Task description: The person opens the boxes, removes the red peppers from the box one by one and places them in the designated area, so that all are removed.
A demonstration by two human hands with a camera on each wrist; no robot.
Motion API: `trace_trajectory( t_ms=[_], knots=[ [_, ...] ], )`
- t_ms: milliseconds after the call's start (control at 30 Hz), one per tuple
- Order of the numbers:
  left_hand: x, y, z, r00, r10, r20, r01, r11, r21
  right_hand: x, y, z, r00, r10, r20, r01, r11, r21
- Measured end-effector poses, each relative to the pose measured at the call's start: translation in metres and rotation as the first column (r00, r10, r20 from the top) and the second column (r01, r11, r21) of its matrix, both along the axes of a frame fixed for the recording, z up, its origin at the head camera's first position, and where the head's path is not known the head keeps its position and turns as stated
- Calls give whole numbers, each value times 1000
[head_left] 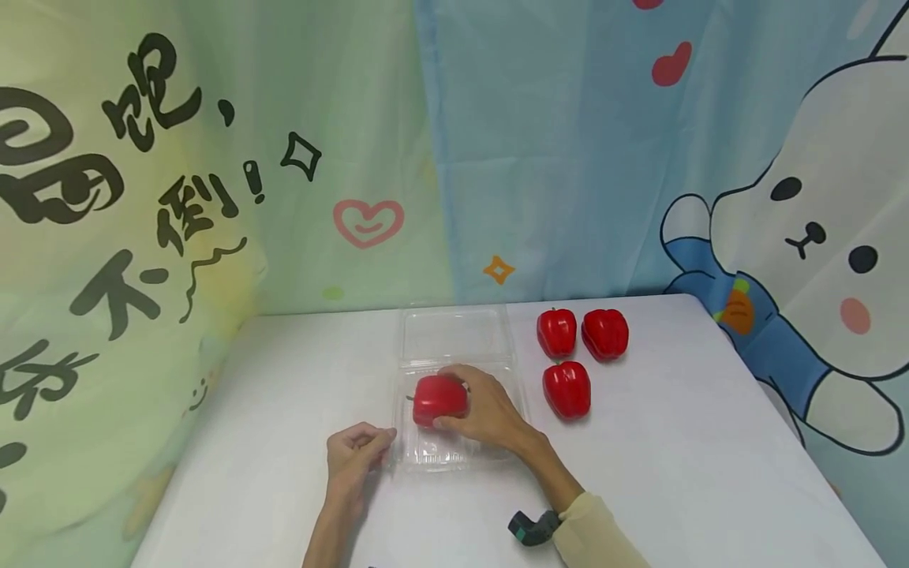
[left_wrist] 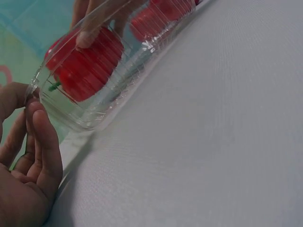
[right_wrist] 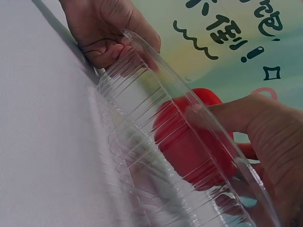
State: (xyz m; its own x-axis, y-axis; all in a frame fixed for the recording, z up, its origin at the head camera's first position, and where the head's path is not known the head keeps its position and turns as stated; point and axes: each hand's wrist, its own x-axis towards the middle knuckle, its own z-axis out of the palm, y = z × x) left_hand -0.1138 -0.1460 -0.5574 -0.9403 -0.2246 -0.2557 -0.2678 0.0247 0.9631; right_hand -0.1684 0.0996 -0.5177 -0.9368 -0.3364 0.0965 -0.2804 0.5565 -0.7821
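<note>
A clear plastic clamshell box lies open on the white table, its lid folded back. My right hand grips a red bell pepper inside the box tray; its fingers curl over the pepper. My left hand pinches the tray's near left corner, fingers curled at the rim. Through the ribbed wall the pepper shows with its green stem pointing left.
Three more red peppers sit on the table right of the box. Printed curtains hang behind and to both sides. The table's right edge runs diagonally near the rabbit curtain.
</note>
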Motion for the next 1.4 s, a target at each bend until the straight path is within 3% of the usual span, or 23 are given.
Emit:
trace_trajectory(
  t_ms=[500, 1200, 1400],
  knots=[
    [6, 4, 2, 1000, 5, 25, -4, 999, -33, 7, 5, -3, 1000, -2, -11, 1, 999, -51],
    [3, 3, 3, 998, 33, -51, -35, 998, -48, 4, 5, 2, 999, 31, -39, -34, 996, -86],
    [2, 3, 3, 999, 24, -32, -25, 999, -34, 3, 5, 4, 998, 33, -59, -38, 995, -90]
  ],
)
